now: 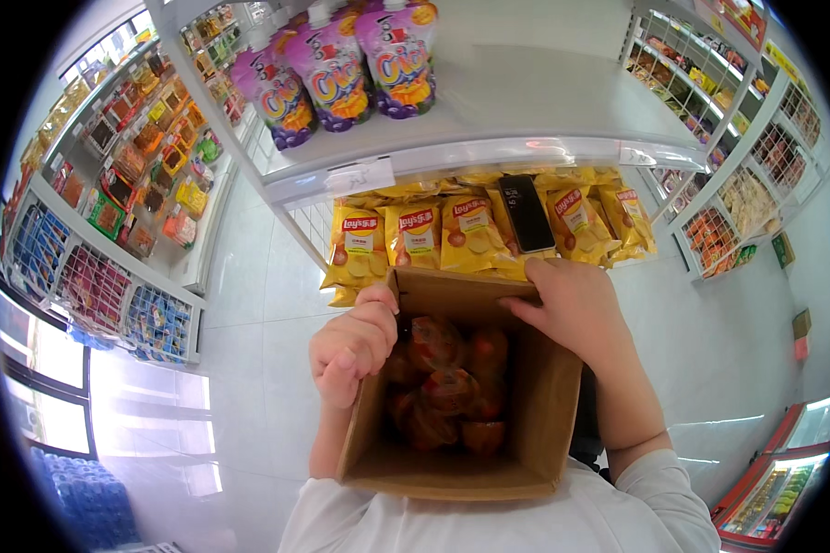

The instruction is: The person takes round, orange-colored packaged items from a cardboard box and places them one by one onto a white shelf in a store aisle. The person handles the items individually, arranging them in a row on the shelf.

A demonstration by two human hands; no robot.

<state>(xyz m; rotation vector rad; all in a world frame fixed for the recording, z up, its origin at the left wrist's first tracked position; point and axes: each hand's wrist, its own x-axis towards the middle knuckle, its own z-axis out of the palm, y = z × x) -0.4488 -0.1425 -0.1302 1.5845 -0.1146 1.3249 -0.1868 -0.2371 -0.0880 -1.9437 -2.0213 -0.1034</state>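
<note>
An open cardboard box [456, 477] is held against the front of my white shirt, its opening facing up. Inside lie several wrapped packages [449, 390] with orange and red parts; shadow hides their details. My left hand [356, 342] is curled at the box's far left corner. My right hand [570, 304] grips the far rim, with the thumb inside the box. Just beyond its fingers, a black smartphone [527, 214] rests on yellow Lay's chip bags [470, 231].
Above the chips, a white shelf [526, 104] bears purple spouted drink pouches [332, 76]. Snack racks [131, 152] stand at left, wire baskets [747, 193] at right. Blue wrapped bottle packs [86, 498] are at lower left, and a red-framed display cooler [775, 484] is at lower right.
</note>
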